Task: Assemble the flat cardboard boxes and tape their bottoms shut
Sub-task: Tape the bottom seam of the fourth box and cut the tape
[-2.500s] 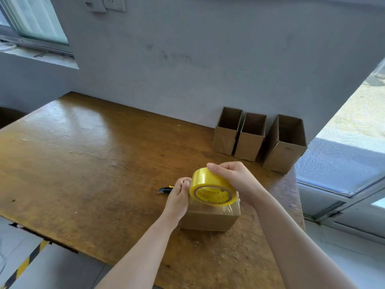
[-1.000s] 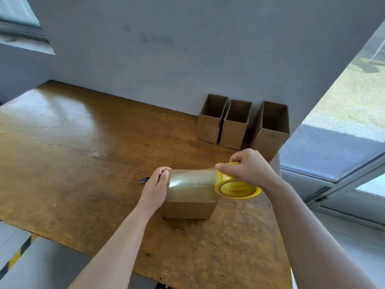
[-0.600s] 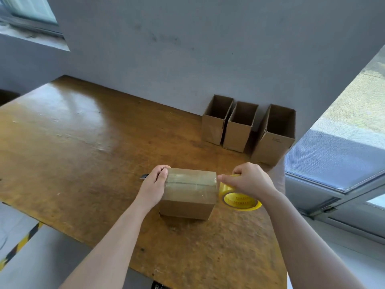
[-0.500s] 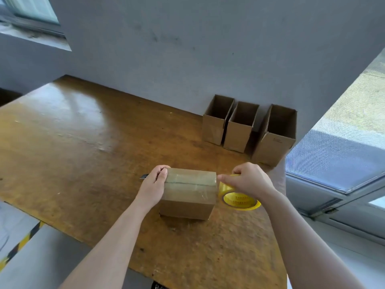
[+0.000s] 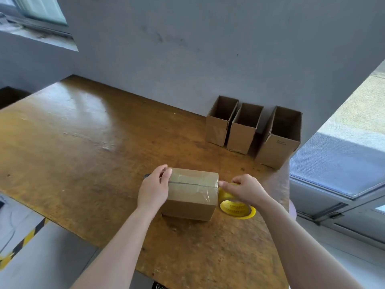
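The left hand (image 5: 154,189) presses flat against the left end of a small cardboard box (image 5: 190,193) – glossy clear tape runs along its seam. The right hand (image 5: 246,189) grips a yellow tape roll (image 5: 237,208), fingers curled over it, just beside the box's right end. Both sit on a scuffed wooden table (image 5: 83,147) – three open boxes (image 5: 252,130) stand by the grey wall (image 5: 187,49).
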Available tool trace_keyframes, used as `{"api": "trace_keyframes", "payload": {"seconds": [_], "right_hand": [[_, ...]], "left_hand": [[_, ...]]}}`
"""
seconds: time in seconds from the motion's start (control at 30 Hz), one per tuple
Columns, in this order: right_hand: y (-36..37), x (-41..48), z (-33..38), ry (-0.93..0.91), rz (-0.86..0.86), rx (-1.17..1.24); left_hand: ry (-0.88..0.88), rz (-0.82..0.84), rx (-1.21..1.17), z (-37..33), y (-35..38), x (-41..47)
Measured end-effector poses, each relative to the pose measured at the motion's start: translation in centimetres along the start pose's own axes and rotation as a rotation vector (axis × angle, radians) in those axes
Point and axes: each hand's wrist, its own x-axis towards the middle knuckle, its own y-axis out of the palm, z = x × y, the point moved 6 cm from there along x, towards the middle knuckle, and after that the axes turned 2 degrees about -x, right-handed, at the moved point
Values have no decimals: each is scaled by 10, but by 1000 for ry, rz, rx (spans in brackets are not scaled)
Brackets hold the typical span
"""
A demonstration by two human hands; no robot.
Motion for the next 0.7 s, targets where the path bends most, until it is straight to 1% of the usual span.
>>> {"api": "trace_keyframes", "payload": {"seconds": [0.03, 0.07, 0.13, 0.2, 0.3, 0.43, 0.5, 0.57, 0.63, 0.7], "right_hand": [[0, -1, 2, -6, 2, -17], [1, -3, 5, -14, 3, -29], [7, -7, 11, -21, 6, -57], [17, -12, 19, -17, 8, -79], [33, -15, 35, -20, 29, -49], [61, -21, 67, -32, 48, -10], [77, -25, 87, -59, 50, -27], [93, -28, 108, -97, 62, -25], [108, -31, 129, -130, 73, -14], [123, -32, 146, -165, 109, -27]], "left_hand": [[56, -79, 174, -6, -4, -6], [130, -121, 344, -15, -3, -14], [252, -65, 562, -25, 14, -33], [281, 6, 661, -22, 27, -45], [221, 116, 687, -10, 18, -37], [200, 149, 705, 7, -16, -21], [153, 139, 715, 20, -29, -16], [59, 85, 706, 31, -41, -14], [-54, 12, 669, 41, -52, -16], [-115, -21, 612, 51, -61, -20]]}}
